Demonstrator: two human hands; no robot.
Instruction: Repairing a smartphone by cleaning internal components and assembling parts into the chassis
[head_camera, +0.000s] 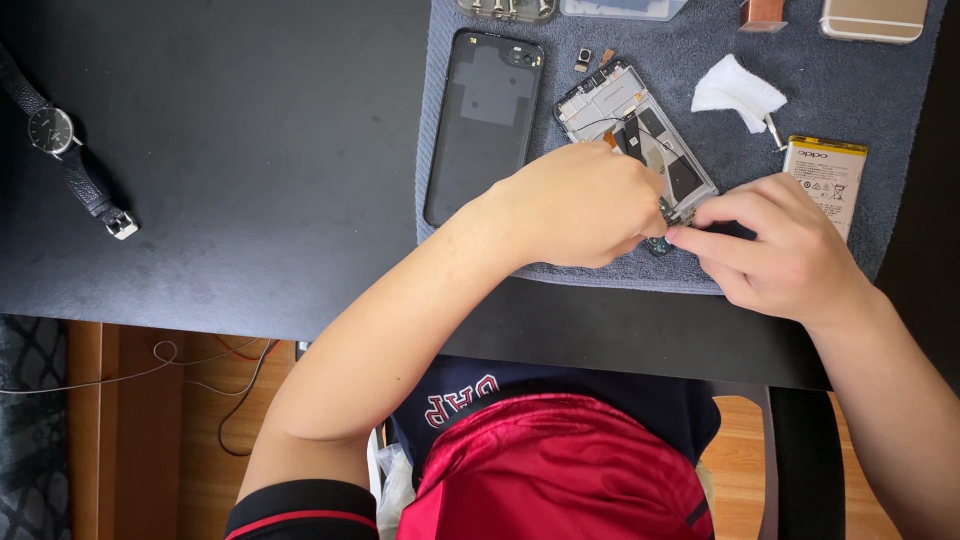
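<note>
Left hand (580, 205) grip clenched on opened phone (640, 135) | right hand (785, 250) grip pinching its lower edge; grey towel (850, 90) beneath

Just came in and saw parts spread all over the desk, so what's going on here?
A person seated at a black desk has an opened smartphone frame lying on a grey towel. Both hands meet at its lower end: the left hand and the right hand pinch there; any tool is hidden. The black back cover lies beside it, a flat white battery to the right, and a wristwatch far left.
</note>
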